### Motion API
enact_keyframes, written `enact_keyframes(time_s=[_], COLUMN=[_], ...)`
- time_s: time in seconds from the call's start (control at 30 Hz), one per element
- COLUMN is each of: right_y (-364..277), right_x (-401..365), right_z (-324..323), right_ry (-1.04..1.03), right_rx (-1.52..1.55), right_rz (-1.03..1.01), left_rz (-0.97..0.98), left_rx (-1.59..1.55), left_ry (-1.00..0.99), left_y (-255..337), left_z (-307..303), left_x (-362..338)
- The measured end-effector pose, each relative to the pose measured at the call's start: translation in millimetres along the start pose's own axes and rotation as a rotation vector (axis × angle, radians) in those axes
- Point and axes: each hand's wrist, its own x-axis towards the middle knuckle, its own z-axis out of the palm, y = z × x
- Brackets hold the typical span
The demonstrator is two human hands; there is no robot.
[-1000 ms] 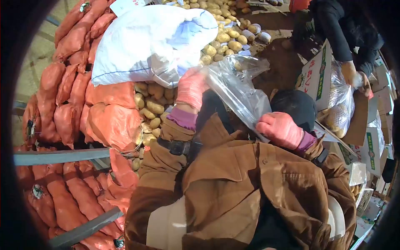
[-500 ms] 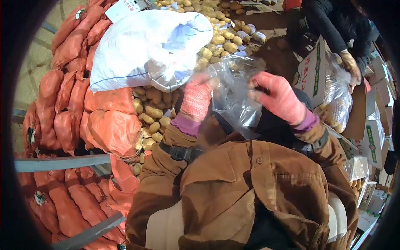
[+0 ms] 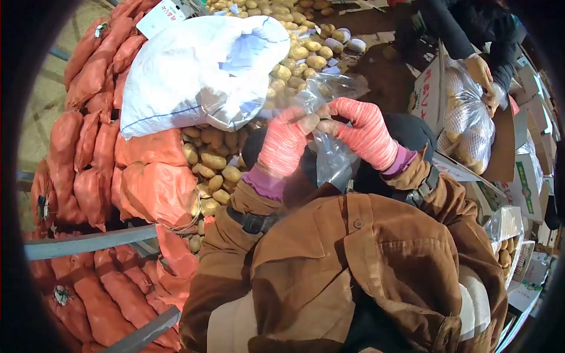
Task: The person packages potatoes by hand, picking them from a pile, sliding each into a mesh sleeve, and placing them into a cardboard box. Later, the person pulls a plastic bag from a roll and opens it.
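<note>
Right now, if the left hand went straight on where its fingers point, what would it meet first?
The clear plastic bag that the left hand pinches, then probably the right hand; depth unclear.

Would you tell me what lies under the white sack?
Loose potatoes show beneath the lower edge of the white sack, beside orange net bags; whatever lies under its middle is covered.

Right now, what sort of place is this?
Likely a potato packing shed: loose potatoes heaped on the ground, stacked orange mesh sacks, and printed cartons.
</note>
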Motion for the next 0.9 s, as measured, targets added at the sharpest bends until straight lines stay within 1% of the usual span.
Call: enact_keyframes(time_s=[0.07,0.1,0.13,0.2,0.27,0.3,0.33,0.37,0.43,0.47,0.57,0.6,0.67,0.7,0.77,0.83,0.9], right_y=[1.8,2.6,5.0,11.2,9.2,9.2,13.3,14.1,12.2,17.0,24.5,20.6,20.7,20.0,13.0,12.4,17.6], right_x=[-0.5,-1.1,-2.5,-4.6,-3.1,-2.9,-4.0,-5.0,-8.0,-11.1,-10.9,-9.9,-9.5,-9.6,-10.7,-13.0,-14.7], right_z=[-2.9,-3.9,-2.9,-0.3,-8.7,-13.3,-14.9,-12.4,-3.6,0.7,3.4,0.9,0.9,0.4,0.0,0.2,2.4], right_ry=[-0.042,-0.064,-0.03,0.04,0.062,0.073,0.095,0.08,0.052,0.065,0.092,0.09,0.097,0.103,0.062,0.031,0.012], right_rx=[-0.04,-0.059,0.043,0.248,0.379,0.445,0.405,0.317,0.141,0.155,-0.078,-0.203,-0.229,-0.244,-0.306,-0.364,-0.419], right_rz=[0.057,0.084,0.122,0.196,0.249,0.275,0.304,0.236,0.1,0.128,0.068,-0.02,-0.066,-0.089,-0.045,-0.04,-0.076], left_rz=[-0.017,0.04,0.097,0.097,-0.018,-0.021,-0.024,-0.027,0.006,0.021,0.058,0.049,0.029,0.022,0.006,0.108,0.1], left_rx=[-0.075,0.057,0.19,0.117,-0.296,-0.298,-0.299,-0.3,-0.169,-0.104,-0.047,-0.126,-0.285,-0.311,-0.363,0.122,0.158], left_ry=[-0.034,-0.04,-0.045,-0.061,-0.081,-0.095,-0.109,-0.124,-0.091,-0.075,-0.096,-0.151,-0.261,-0.286,-0.341,-0.124,0.007], left_y=[-5.7,-11.7,-16.2,-17.3,-10.0,-11.8,-15.0,-17.0,5.7,12.8,-1.8,-1.2,-0.4,0.8,3.7,-1.3,-6.0], left_z=[-2.6,-8.0,-13.1,-14.8,-6.9,-10.7,-16.6,-20.1,7.5,17.9,7.1,5.9,4.3,5.8,11.1,15.1,10.6], left_x=[-1.3,0.7,4.2,3.8,-3.3,-2.1,1.2,3.3,-5.6,-9.1,-4.2,-3.2,-1.5,-0.4,2.1,-0.9,-0.6])
